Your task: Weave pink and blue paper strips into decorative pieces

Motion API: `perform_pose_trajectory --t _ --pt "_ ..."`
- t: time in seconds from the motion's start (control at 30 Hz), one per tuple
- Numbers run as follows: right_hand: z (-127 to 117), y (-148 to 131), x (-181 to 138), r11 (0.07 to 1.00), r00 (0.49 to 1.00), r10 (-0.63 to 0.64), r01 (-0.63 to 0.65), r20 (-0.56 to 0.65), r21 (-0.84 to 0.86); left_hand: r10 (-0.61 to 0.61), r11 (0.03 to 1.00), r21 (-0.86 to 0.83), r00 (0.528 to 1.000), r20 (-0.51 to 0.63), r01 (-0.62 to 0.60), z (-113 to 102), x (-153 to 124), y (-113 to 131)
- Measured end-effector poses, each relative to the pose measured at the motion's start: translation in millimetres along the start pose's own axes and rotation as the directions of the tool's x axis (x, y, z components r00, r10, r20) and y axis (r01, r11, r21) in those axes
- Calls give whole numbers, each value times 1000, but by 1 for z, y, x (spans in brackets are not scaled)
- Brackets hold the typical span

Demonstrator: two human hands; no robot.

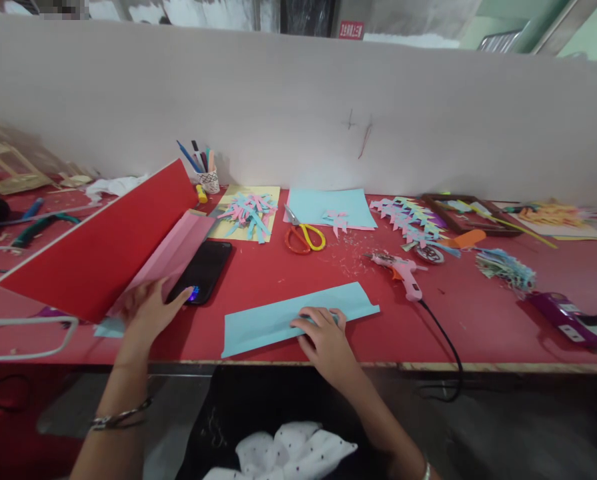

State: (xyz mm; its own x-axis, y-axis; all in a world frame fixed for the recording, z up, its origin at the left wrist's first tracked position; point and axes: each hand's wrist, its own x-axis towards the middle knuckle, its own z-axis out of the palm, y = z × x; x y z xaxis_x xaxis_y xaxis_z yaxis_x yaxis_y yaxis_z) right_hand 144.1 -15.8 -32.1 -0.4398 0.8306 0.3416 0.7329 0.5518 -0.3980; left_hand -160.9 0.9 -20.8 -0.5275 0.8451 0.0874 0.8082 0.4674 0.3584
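My left hand [145, 308] has its fingers spread, the fingertips by a strip of pink paper [171, 253] and the thumb on the lower edge of a black phone [208, 270]. A small blue-violet light glows on the phone beside that thumb. My right hand [323, 337] rests on a creased light-blue paper strip [261, 327] at the table's front edge. Its fingers are curled round something small and greyish, mostly hidden, that I cannot make out. A large red board [113, 233] slants up behind the pink paper.
Scissors [304, 238] lie behind the blue strip. At right are a pink glue gun [401, 272] with its cord over the edge, folded paper chains [411, 220] and a purple device [573, 319]. Cut paper strips [248, 212] and a pen cup [208, 180] stand further back.
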Motion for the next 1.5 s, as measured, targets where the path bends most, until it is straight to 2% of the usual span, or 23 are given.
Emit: perform_pose_trajectory --t 0.1,0.17,0.2,0.23,0.27,0.3,0.33,0.37,0.43,0.53,0.63,0.8,0.93,1.03,1.17,1.27,1.33,1.37,1.43,1.5 --pt "2 0 0 999 999 -27 26 -40 -28 45 999 -30 999 -18 -46 -7 -10 15" --pt "3 -1 1 996 996 -51 46 -68 -73 145 988 -25 978 -150 -151 -11 -22 29" --pt "4 -2 2 993 994 -68 59 -82 -104 220 972 -31 951 -217 -232 -12 -30 38" --pt "4 -3 4 988 992 -85 71 -95 -138 361 924 -43 903 -233 -381 -12 -39 48" --pt "4 -5 6 982 989 -101 82 -104 -173 551 815 -73 808 -209 -575 -10 -49 59" --pt "3 -6 9 975 988 -116 92 -106 -203 724 672 -98 679 -126 -734 -7 -59 69" --pt "2 -7 12 969 987 -129 104 -99 -225 821 560 -95 567 -67 -823 -3 -68 79" --pt "0 -8 16 964 987 -140 117 -82 -238 868 492 -56 495 -52 -869 1 -77 87" --pt "-5 -8 22 957 985 -171 158 -33 -245 897 441 34 438 -63 -897 7 -89 100" --pt "-16 -8 28 940 967 -252 255 42 -228 920 391 82 387 -57 -917 9 -92 106" --pt "-25 -9 32 907 931 -358 364 66 -213 930 368 32 367 -28 -929 4 -88 103" --pt "-35 -3 38 861 878 -474 477 59 -179 924 383 -134 381 39 -914 -4 -80 96" --pt "-50 13 34 892 904 -424 426 43 -150 881 473 -293 447 156 -831 -8 -74 86" --pt "-65 29 25 909 925 -376 378 43 -177 850 526 -359 468 242 -771 -11 -67 76" --pt "-90 56 10 918 958 -282 283 45 -279 809 585 -368 486 331 -723 -14 -59 63" --pt "-104 67 5 912 982 -177 137 -71 -386 778 621 -325 510 367 -713 -17 -58 61" --pt "-105 61 6 925 973 -153 79 -174 -373 780 613 -294 501 375 -734 -19 -60 66" --pt "-102 54 8 939 967 -163 91 -196 -331 789 598 -282 489 373 -750 -20 -62 70" --pt "-92 36 14 952 960 -246 214 -134 -220 820 553 -268 459 342 -789 -22 -67 79" --pt "-79 17 20 939 946 -322 323 32 -118 860 497 -269 426 282 -825 -24 -71 86"
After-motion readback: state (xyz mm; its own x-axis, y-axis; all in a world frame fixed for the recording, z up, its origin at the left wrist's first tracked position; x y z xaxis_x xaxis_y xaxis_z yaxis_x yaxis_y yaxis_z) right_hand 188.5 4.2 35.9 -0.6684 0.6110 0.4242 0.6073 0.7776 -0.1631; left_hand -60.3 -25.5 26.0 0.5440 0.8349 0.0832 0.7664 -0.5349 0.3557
